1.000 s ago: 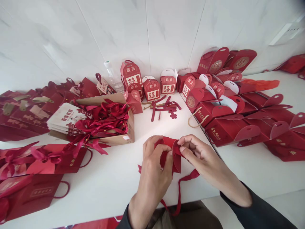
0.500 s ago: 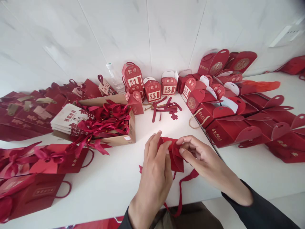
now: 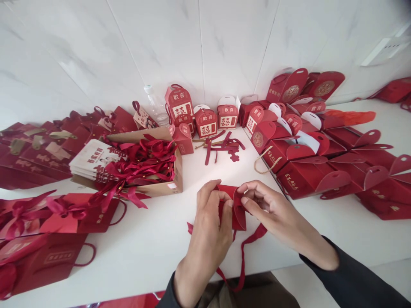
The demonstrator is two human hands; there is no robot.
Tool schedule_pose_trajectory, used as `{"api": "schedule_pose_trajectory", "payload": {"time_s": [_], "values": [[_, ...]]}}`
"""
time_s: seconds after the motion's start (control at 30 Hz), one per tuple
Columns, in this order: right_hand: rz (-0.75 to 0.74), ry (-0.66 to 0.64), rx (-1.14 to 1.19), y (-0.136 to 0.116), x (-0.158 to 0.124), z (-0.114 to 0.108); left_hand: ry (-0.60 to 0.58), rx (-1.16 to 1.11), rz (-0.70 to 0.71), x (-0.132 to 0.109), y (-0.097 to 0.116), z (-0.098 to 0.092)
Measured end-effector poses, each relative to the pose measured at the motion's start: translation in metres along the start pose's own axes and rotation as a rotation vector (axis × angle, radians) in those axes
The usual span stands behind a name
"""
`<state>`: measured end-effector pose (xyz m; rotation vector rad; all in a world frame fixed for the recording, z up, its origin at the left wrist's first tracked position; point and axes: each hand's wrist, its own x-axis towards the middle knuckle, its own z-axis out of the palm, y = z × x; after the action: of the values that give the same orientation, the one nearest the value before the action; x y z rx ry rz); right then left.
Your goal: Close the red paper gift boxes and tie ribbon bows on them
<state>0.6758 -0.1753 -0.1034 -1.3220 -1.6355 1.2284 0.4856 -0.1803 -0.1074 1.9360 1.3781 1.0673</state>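
Note:
A small red gift box (image 3: 239, 217) sits on the white table between my two hands, its flaps partly raised. My left hand (image 3: 212, 220) curls over the box's left side, thumb and fingers bent onto it and hiding much of it. At the right flap, my right hand (image 3: 265, 205) pinches the card edge between thumb and fingers. Under the box runs a dark red ribbon (image 3: 243, 261); one end sticks out at the left, and a longer length drapes over the table's front edge.
To the left stands a cardboard box (image 3: 176, 175) heaped with red ribbon bows, with red gift bags (image 3: 41, 261) nearer me. Many red boxes (image 3: 308, 175) crowd the right. Small printed boxes (image 3: 205, 122) and loose ribbon pieces (image 3: 224, 143) lie toward the wall.
My left fingers have bent further down into the box and its left side is more covered. My right hand keeps its pinch on the right flap, barely shifted.

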Motion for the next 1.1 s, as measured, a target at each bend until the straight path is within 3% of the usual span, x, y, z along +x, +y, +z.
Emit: {"api": "schedule_pose_trajectory", "payload": {"time_s": [0.07, 0.17, 0.27, 0.4, 0.53, 0.7, 1.1], "values": [[-0.029, 0.045, -0.065, -0.004, 0.0, 0.0, 0.017, -0.034, 0.001, -0.001, 0.0, -0.002], [-0.208, 0.157, -0.227, -0.014, 0.003, 0.002, 0.072, -0.102, 0.008, -0.001, 0.003, -0.008], [-0.342, 0.109, -0.268, -0.026, 0.009, 0.007, 0.111, -0.162, 0.006, -0.003, 0.006, -0.012], [-0.301, -0.016, -0.203, -0.033, 0.018, 0.013, 0.159, -0.17, -0.044, -0.011, 0.001, -0.013], [-0.29, 0.013, -0.277, -0.03, 0.025, 0.016, 0.164, -0.079, -0.104, -0.021, -0.009, -0.011], [-0.299, -0.006, -0.323, -0.026, 0.028, 0.016, 0.178, -0.223, -0.238, -0.022, -0.011, -0.01], [-0.34, -0.051, -0.347, -0.023, 0.036, 0.02, 0.173, -0.268, -0.239, -0.023, -0.01, -0.011]]}}
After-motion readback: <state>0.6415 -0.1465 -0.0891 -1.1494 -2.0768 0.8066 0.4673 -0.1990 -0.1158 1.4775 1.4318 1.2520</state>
